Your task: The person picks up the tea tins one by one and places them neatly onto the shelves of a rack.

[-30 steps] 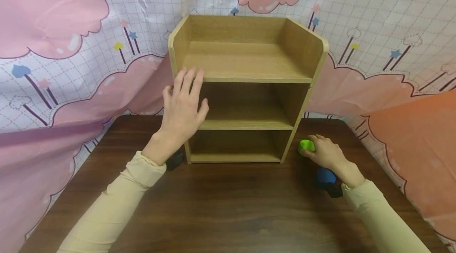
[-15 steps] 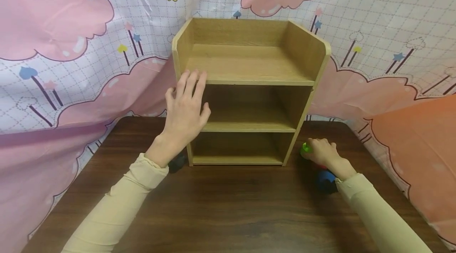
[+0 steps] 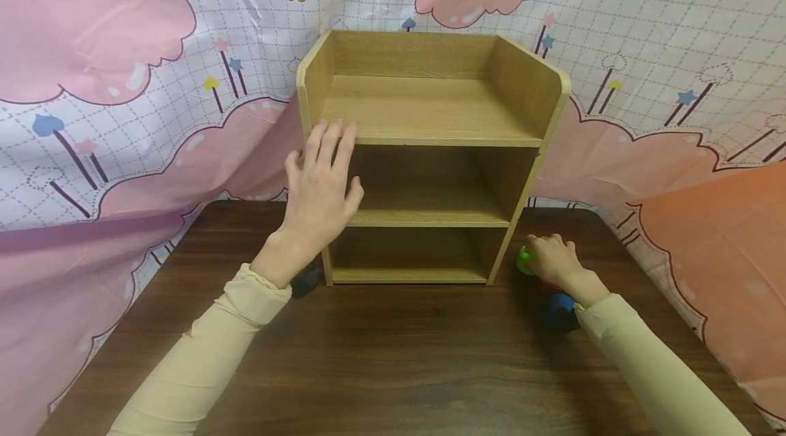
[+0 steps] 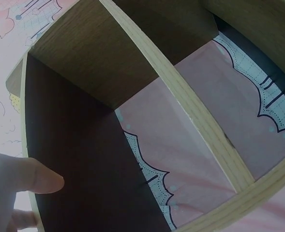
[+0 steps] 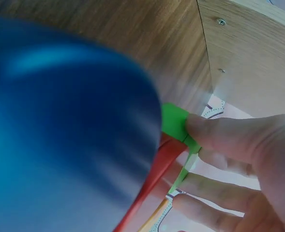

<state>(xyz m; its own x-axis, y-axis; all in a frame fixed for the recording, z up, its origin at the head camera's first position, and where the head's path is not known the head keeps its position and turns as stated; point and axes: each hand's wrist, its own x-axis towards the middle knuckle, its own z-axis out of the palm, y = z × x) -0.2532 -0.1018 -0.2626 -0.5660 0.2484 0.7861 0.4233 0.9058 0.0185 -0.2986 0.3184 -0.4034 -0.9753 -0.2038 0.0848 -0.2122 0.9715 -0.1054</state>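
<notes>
Three-level wooden shelf (image 3: 424,107) stands on the desk (image 3: 393,368), and pink cloth (image 4: 152,116) is seen through two of its compartments.
The left hand (image 3: 317,197), with stretched fingers, rests at the shelf's upper left front; the right hand (image 3: 552,260) pinches a green piece (image 5: 174,121) just beside the shelf's right side, near a red piece (image 5: 157,168) and a blue piece (image 3: 559,308).

Booth-like setting; cloud-print cloth (image 3: 651,40) behind table (image 3: 417,361)
</notes>
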